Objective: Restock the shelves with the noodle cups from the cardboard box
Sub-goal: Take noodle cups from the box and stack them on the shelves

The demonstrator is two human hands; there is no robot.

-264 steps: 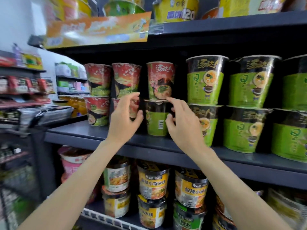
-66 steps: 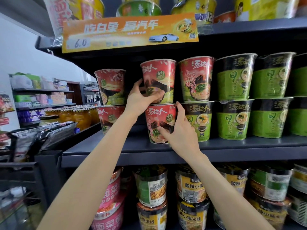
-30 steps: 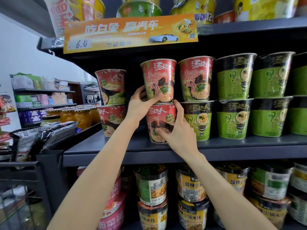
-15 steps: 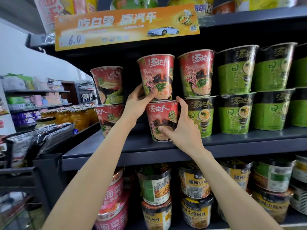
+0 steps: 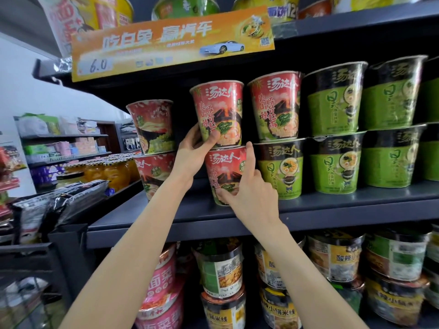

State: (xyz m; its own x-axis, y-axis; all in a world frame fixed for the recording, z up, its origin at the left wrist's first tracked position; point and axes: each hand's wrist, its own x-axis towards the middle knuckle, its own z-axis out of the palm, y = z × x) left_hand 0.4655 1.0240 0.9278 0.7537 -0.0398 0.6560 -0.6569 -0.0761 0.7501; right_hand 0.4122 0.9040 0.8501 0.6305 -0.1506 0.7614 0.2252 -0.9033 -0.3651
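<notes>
Middle shelf (image 5: 308,211), dark metal; all places below are given relative to it.

- Upper red cup (image 5: 219,113): second tier of the shelf's red stack, seated on the lower red cup. Left hand (image 5: 192,153) grips its lower left side, thumb across the front, fingers curled behind.
- Lower red cup (image 5: 225,172): standing on the shelf near its front edge. Right hand (image 5: 251,193) holds it, index finger stretched up its right side to the rim, thumb pressed at its base.
- Further red cups: 1 on the second tier to the right (image 5: 274,106), atop a green cup (image 5: 281,169); 2 stacked further left and set deeper (image 5: 152,127).
- Green cups: 2 tiers filling the shelf's right portion (image 5: 337,100).
- Orange promotional sign (image 5: 171,41), on the edge of the shelf above.
- Mixed bowls (image 5: 221,269) on the level beneath.
- Cardboard box: not in view.

Status, as a judgement: the shelf reads as largely stocked, 2 tiers across. The held pair appears to be at the placing or straightening stage, since it sits forward of the left stack. Remaining: seating this stack in line, then any cups left in the box, whose count cannot be told.
</notes>
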